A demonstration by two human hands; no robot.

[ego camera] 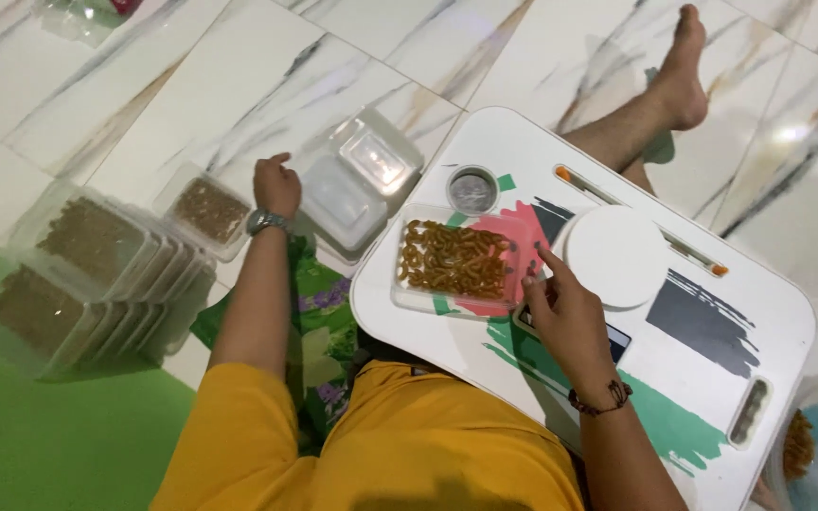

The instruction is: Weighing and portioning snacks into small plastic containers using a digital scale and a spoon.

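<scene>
Meanwhile, right hand (565, 312) beside snack tray (456, 260)

Snack tray (453, 260) on lap table (712, 378)

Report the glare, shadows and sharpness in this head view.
Head view: bright glare patch on the glossy floor tile at upper right; soft shadows under the white lap table; left hand and right hand slightly soft; clear tray of snacks fairly sharp; edges bow from the wide lens.
</scene>
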